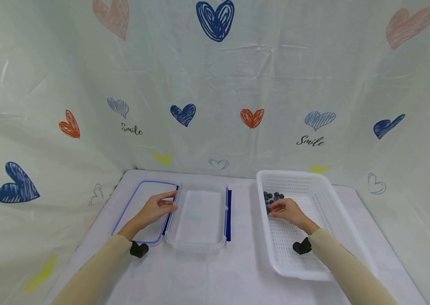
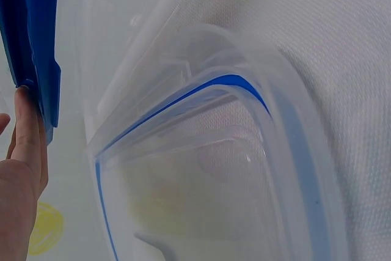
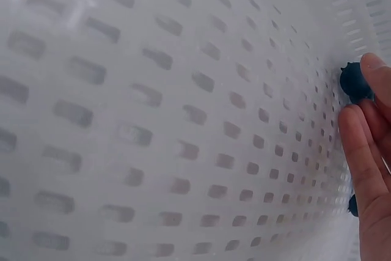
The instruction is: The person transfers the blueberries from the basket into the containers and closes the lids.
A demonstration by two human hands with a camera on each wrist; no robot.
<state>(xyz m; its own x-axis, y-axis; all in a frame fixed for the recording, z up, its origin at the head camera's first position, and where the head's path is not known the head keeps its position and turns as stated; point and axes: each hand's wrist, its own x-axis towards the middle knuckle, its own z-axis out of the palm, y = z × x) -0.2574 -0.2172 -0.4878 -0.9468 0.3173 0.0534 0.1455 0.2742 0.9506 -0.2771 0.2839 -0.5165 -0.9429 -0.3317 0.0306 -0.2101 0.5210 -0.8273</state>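
In the head view, my left hand (image 1: 157, 208) is at the left side of a clear plastic food container (image 1: 199, 216). Its straight fingers touch the blue locking flap (image 2: 44, 47) in the left wrist view, with the thumb apart from it. A clear lid with a blue seal (image 1: 134, 207) lies left of the container, partly under this hand. My right hand (image 1: 287, 211) is inside a white perforated basket (image 1: 314, 254). Thumb and fingers pinch a dark blueberry (image 3: 353, 82) close to the basket wall. Several more blueberries (image 1: 276, 195) are gathered by the fingertips.
A second blue flap (image 1: 228, 215) hangs open along the container's right side. Container and basket stand apart on a white cloth-covered table (image 1: 215, 279). Behind them hangs a pale curtain (image 1: 215, 76) printed with hearts.
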